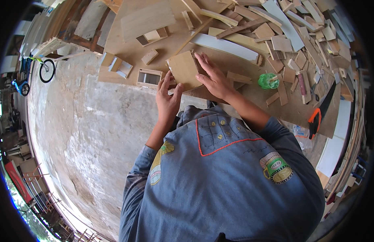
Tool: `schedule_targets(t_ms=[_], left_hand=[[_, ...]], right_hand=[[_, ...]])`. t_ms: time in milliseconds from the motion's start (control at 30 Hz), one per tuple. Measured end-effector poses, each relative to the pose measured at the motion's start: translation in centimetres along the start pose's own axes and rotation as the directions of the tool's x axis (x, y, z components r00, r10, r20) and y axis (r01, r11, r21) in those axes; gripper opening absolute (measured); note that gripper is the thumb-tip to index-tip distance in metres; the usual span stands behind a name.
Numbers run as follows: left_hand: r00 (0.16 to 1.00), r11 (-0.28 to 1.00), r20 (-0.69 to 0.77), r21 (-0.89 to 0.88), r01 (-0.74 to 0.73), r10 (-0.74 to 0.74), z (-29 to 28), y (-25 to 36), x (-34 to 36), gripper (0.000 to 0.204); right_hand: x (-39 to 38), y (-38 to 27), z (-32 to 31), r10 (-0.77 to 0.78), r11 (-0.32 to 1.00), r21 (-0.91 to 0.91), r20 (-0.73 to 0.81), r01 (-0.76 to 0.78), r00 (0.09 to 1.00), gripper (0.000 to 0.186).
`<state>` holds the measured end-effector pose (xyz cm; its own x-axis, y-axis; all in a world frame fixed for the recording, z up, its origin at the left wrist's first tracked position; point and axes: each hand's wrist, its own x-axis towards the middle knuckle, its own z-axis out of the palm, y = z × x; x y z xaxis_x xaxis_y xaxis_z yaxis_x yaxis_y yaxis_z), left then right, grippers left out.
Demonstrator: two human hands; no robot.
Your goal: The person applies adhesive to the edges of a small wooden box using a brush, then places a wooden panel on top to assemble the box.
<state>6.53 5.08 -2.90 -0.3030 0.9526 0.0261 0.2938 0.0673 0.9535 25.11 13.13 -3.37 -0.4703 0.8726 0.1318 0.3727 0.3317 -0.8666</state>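
Item one, packages and containers: we record a small round green container [268, 81] right of centre in the upper half of the frame, lying on the plywood sheet [126, 52] among offcuts, with a strip of wood resting across its top. A crumpled clear plastic bag [300, 132] sits at mid-right, just left of an orange-handled handsaw [317, 117]. We can read no labels or signs on either.

Item two, hands. Our left hand [167, 98] stands at centre frame, fingers straight and close together, fingertips touching the lower left edge of a small square plywood panel [184, 70]; whether the thumb grips the edge we cannot tell. Our right hand [213, 76] lies open and flat, fingers spread, palm down, pressing on the right edge of the same panel and on the sheet beside it. Neither hand is clenched.

Item three, the panel: it lies just above centre, near the sheet's front edge, tilted slightly.

Item four, surroundings: a small open wooden frame [149, 77] just left of the panel; a long white board [225, 45] above it; a heap of wood scraps [304, 44] filling the upper right; bare concrete floor [86, 133] across the left; a blue bicycle [33, 74] at far left.
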Motion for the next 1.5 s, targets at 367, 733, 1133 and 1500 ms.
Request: schedule_targets(t_ms=[367, 733, 1133, 1500], left_hand=[[1.0, 0.999, -0.002, 0.035, -0.013, 0.013, 0.0, 0.2, 0.0, 0.057], [0.998, 0.987, 0.042, -0.151, -0.048, 0.055, -1.3, -1.3, -2.0, 0.058], [0.998, 0.994, 0.049, -0.108, -0.024, 0.03, -1.1, -0.1, -2.4, 0.052], [0.998, 0.997, 0.041, -0.076, -0.034, 0.037, -0.9, -0.3, -2.4, 0.052]], right_hand=[[1.5, -0.5, 0.6, -0.06, 0.985, -0.158, 0.013, 0.061, 0.998, 0.075], [5.8, -2.7, -3.1, -0.196, 0.755, -0.494, 0.458, 0.432, 0.867, 0.122], [6.0, -3.5, -1.7, -0.255, 0.748, -0.462, 0.462, 0.476, 0.85, 0.117], [5.9, -3.5, -1.6, -0.245, 0.779, -0.443, 0.436, 0.443, 0.866, 0.115]])
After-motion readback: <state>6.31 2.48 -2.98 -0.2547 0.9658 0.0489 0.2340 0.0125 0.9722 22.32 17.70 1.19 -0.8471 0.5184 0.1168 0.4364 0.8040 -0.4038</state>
